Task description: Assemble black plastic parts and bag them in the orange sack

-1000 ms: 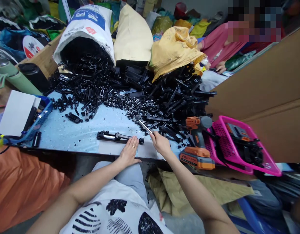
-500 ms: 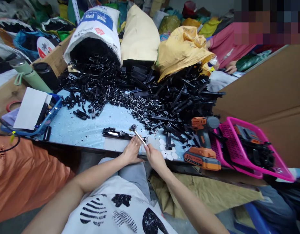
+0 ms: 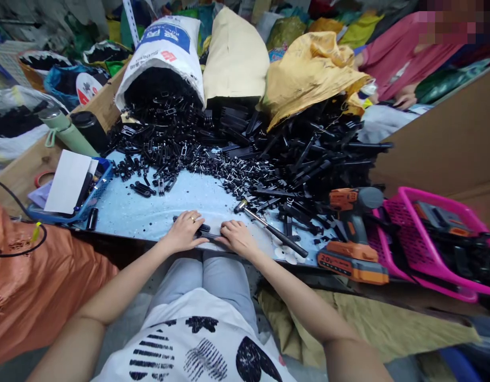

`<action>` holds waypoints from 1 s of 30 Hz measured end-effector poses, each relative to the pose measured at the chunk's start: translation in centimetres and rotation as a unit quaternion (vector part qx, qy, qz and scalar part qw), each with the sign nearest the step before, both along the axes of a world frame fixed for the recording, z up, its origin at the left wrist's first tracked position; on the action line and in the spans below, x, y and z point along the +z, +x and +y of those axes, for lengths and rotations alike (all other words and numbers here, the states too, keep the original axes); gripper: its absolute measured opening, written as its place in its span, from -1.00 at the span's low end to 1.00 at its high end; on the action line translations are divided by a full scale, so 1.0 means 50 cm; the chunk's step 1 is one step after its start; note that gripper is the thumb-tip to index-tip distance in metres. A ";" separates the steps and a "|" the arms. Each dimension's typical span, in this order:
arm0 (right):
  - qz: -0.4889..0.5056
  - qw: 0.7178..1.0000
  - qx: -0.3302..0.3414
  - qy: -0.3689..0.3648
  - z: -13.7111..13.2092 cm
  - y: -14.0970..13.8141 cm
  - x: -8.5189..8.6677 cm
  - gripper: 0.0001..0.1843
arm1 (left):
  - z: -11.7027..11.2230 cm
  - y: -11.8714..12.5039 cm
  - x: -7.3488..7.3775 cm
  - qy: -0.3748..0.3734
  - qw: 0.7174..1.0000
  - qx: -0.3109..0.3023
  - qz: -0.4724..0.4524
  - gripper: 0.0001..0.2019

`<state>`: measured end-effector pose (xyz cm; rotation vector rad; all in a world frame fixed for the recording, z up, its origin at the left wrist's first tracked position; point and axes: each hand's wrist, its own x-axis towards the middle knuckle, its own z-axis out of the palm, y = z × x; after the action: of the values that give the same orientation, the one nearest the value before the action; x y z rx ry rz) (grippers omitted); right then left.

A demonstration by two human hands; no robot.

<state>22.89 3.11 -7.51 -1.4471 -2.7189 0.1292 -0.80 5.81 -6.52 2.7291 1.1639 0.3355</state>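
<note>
A long black plastic part (image 3: 205, 228) lies at the table's front edge, mostly covered by my hands. My left hand (image 3: 186, 231) is closed around its left end, a ring on one finger. The fingers of my right hand (image 3: 237, 237) are curled over its right end. Just beyond my right hand, a small hammer (image 3: 274, 229) rests on the blue table surface (image 3: 127, 215), its head to the upper left and its black handle toward the lower right. White round discs (image 3: 283, 252) lie partly under the handle.
Black plastic parts (image 3: 308, 164) and small metal pins (image 3: 245, 176) are heaped across the back, spilling from sacks (image 3: 237, 58). An orange cordless drill (image 3: 352, 239) and pink basket (image 3: 420, 228) stand right; a blue basket (image 3: 81, 215) and bottles stand left. Another person's hand (image 3: 406, 100) shows behind.
The hammer has left my right hand and now lies on the table. Both hands now grip the black part, which has come closer to the front edge. The view has shifted slightly.
</note>
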 end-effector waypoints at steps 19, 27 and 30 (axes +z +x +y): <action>-0.115 0.991 0.058 0.036 0.017 -0.008 0.099 -0.74 | 0.014 0.028 -0.086 0.021 0.989 0.030 -0.146 -0.51; 0.011 0.999 0.018 0.037 0.011 0.057 -0.023 -0.60 | 0.117 0.056 -0.045 -0.064 0.994 0.050 -0.076 -0.53; 0.042 0.999 -0.003 0.025 -0.004 0.069 -0.045 -0.62 | 0.246 0.080 -0.039 -0.064 0.985 0.158 -0.027 -0.65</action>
<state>26.35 2.90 -9.77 -1.4027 -2.6325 0.1183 3.20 18.10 -8.46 2.4101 1.5473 0.3549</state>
